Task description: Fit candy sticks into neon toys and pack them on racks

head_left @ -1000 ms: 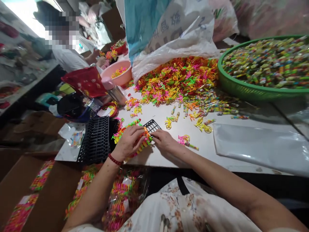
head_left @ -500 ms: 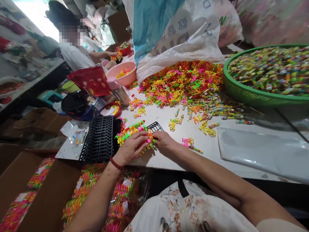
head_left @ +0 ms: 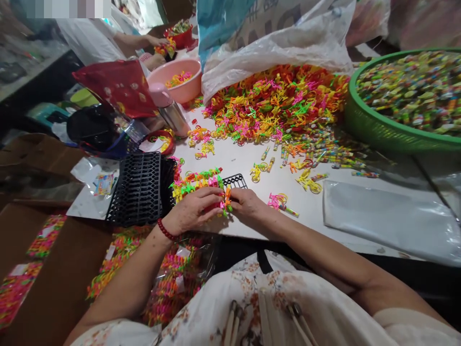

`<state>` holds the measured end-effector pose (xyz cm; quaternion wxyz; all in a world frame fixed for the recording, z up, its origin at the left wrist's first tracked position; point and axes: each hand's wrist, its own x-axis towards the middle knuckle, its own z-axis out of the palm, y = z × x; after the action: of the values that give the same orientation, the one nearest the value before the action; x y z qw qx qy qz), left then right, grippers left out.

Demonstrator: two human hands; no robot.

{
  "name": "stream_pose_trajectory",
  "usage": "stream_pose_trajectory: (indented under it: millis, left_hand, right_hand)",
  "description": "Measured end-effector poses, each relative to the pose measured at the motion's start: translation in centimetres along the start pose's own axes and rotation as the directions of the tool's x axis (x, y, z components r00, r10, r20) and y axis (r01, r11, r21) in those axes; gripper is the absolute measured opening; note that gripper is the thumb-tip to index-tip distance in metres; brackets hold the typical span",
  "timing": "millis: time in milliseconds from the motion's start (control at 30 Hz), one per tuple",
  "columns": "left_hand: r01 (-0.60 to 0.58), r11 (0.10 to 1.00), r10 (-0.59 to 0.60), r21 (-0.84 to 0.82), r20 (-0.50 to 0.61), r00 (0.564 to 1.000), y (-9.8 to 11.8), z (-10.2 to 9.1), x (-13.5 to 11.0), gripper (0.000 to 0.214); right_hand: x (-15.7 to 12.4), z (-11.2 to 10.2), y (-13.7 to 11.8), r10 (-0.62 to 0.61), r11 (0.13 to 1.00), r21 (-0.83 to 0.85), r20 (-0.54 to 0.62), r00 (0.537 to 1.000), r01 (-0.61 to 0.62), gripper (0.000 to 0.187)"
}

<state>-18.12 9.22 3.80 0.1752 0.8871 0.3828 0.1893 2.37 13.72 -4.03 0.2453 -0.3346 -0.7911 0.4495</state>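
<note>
A black plastic rack point(head_left: 236, 181) lies at the table's near edge, its left part packed with bright plastic toys point(head_left: 198, 180) in rows. My left hand point(head_left: 196, 207) lies over the filled part, its fingers curled against the toys near the right end; its thumb is hidden. My right hand point(head_left: 248, 206) is closed at that end, thumb and fingertips pinching a small orange plastic toy point(head_left: 227, 194) that sits between both hands. Right of my right hand lie a pink plastic toy point(head_left: 276, 200) and a small candy-like tube point(head_left: 290, 211).
Stacked black racks point(head_left: 139, 190) stand on the left. Behind is a heap of coloured toys point(head_left: 266, 113) with wrapped tubes, and a green basket point(head_left: 392, 127) at right. A clear plastic bag point(head_left: 382, 216) lies flat. A steel flask point(head_left: 175, 119) and a co-worker's arm point(head_left: 133, 43) are farther off.
The camera view has tilted down and shifted slightly. Both hands stay at the rack's right end; the left fingers have shifted a little around the orange toy.
</note>
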Motion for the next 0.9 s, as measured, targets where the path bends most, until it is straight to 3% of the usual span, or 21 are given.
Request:
stream_pose_trajectory:
  millis: [100, 167, 233, 300, 367, 433, 500, 600, 733, 800, 900]
  left_hand:
    - [0.011, 1.000, -0.011, 0.009, -0.011, 1.000, 0.1, 0.0, 0.0, 0.020]
    - [0.015, 1.000, -0.015, 0.014, -0.013, 1.000, 0.2, 0.0, 0.0, 0.021]
    - [0.015, 1.000, -0.014, 0.017, -0.012, 1.000, 0.3, -0.1, 0.1, 0.021]
    - [0.020, 1.000, -0.019, 0.018, -0.004, 1.000, 0.3, -0.1, 0.1, 0.020]
    - [0.034, 0.999, -0.034, 0.023, -0.008, 0.999, 0.3, 0.0, 0.3, 0.018]
    - [0.060, 0.998, -0.059, 0.027, -0.026, 0.998, 0.4, 0.1, 0.6, 0.019]
    - [0.085, 0.996, -0.084, 0.022, -0.043, 0.996, 0.5, 0.3, 1.0, 0.019]
    - [0.103, 0.995, -0.103, 0.007, -0.055, 0.993, 0.6, 0.5, 1.5, 0.020]
    - [0.134, 0.991, -0.134, -0.005, -0.071, 0.988, 0.8, 0.6, 1.6, 0.026]
    - [0.164, 0.986, -0.164, -0.007, -0.082, 0.983, 0.8, 0.6, 1.4, 0.032]
    - [0.170, 0.985, -0.170, -0.005, -0.098, 0.981, 0.8, 0.7, 1.2, 0.034]
  right_hand:
    - [-0.4, -0.7, -0.2, 0.129, 0.975, 0.196, -0.090, 0.988, -0.110, 0.006]
    - [-1.0, -1.1, -0.3, 0.260, 0.910, 0.373, -0.173, 0.950, -0.181, 0.013]
    - [-1.7, -1.5, -0.5, 0.423, 0.765, 0.597, -0.179, 0.888, -0.243, 0.022]
    - [-2.4, -1.6, -0.8, 0.536, 0.549, 0.790, -0.083, 0.840, -0.273, 0.031]
    - [-3.1, -1.5, -1.1, 0.570, 0.336, 0.902, 0.034, 0.821, -0.270, 0.036]
    - [-3.4, -1.3, -1.4, 0.569, 0.234, 0.942, 0.068, 0.819, -0.241, 0.038]
    - [-3.3, -1.1, -1.7, 0.559, 0.289, 0.936, 0.004, 0.829, -0.199, 0.036]
    - [-2.6, -0.9, -1.8, 0.491, 0.556, 0.811, -0.146, 0.859, -0.180, 0.028]
    - [-1.3, -0.5, -1.4, 0.360, 0.866, 0.448, -0.251, 0.898, -0.222, 0.016]
    - [-0.7, 0.0, -0.8, 0.252, 0.957, 0.219, -0.308, 0.917, -0.190, 0.012]
    - [-0.1, 0.6, 0.1, 0.083, 0.996, -0.008, -0.314, 0.946, -0.091, 0.014]
